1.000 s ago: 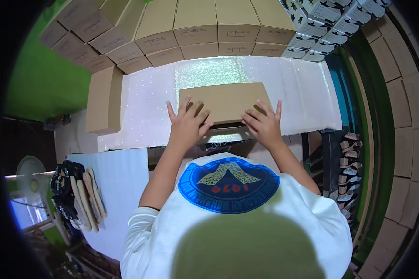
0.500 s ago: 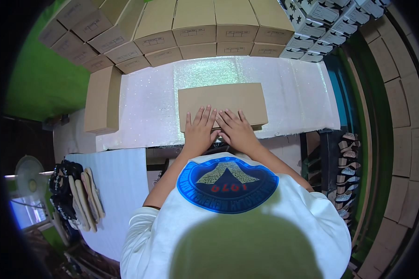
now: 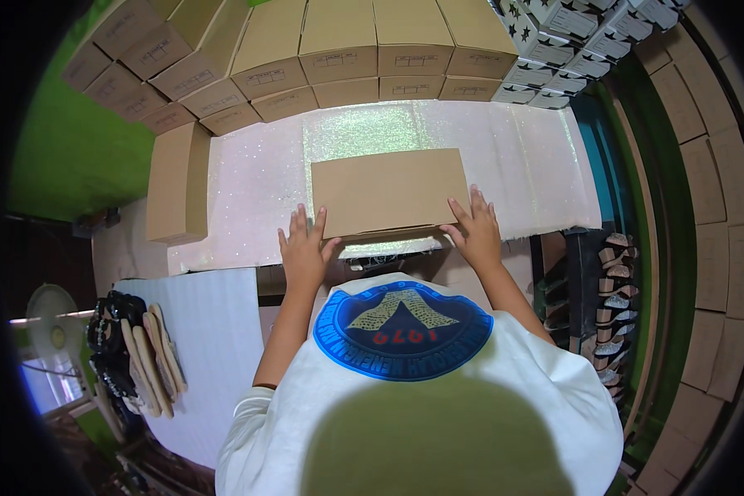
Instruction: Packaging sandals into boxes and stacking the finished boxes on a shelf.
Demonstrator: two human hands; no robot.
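Note:
A closed brown cardboard box [image 3: 388, 188] lies lengthwise in front of me on a pale, glittery cloth [image 3: 252, 186]. By its near left corner is my left hand [image 3: 306, 248], fingers spread, with the thumb and index finger against the cardboard. My right hand [image 3: 476, 233] is at the near right corner; its fingers are apart too, the thumb and index finger over the box's edge and the other fingers beside its end. Neither hand is wrapped round anything.
Stacked brown boxes [image 3: 339, 58] line the back of the table, with star-patterned white boxes [image 3: 546, 70] at right. Another brown box [image 3: 178, 186] stands at left. Insoles and black straps lie on a white side table [image 3: 211, 355]; shoe heels [image 3: 616, 289] line the right side.
Both hands were flat and close together on the near part of the box's top. They have slid apart, the left outward left and the right outward right, to its corners.

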